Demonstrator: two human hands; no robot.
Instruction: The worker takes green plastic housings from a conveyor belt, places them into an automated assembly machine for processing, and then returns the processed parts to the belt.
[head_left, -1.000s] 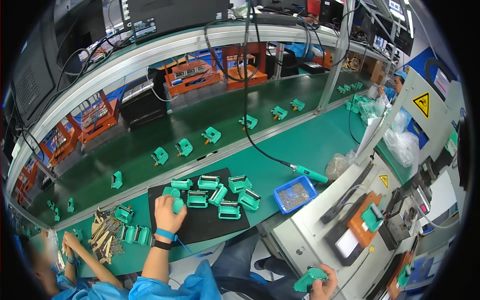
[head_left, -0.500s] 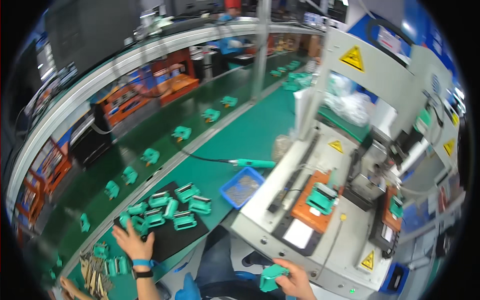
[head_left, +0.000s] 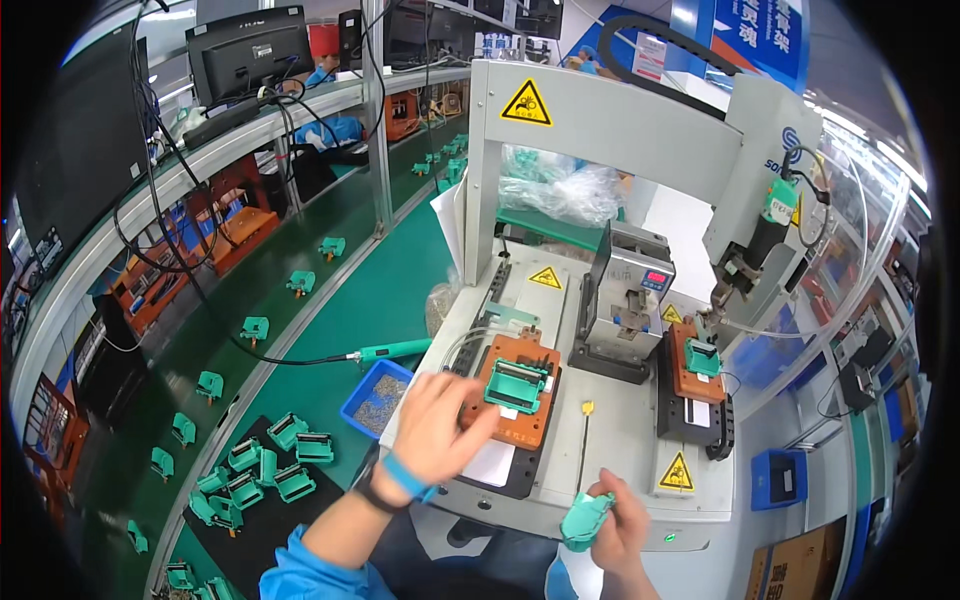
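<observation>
My left hand (head_left: 432, 425) reaches over the front of a grey machine base (head_left: 620, 440), fingers spread, empty, just left of an orange fixture (head_left: 530, 410) that carries a green plastic housing (head_left: 515, 385). My right hand (head_left: 618, 520) is at the machine's front edge, closed on another green plastic housing (head_left: 583, 520). A second orange fixture (head_left: 685, 375) to the right holds a smaller green part (head_left: 703, 357) under a screwdriver head (head_left: 735, 275).
A black mat (head_left: 260, 520) at lower left holds several green housings (head_left: 265, 470). A blue screw tray (head_left: 375, 400) and a green electric screwdriver (head_left: 395, 350) lie on the green bench. A conveyor (head_left: 250, 330) carries more green parts. A grey box (head_left: 625, 300) stands mid-machine.
My view swung right from the mat to the machine. My left hand left the green housings on the mat and came over to the orange fixture. My right hand kept its green housing.
</observation>
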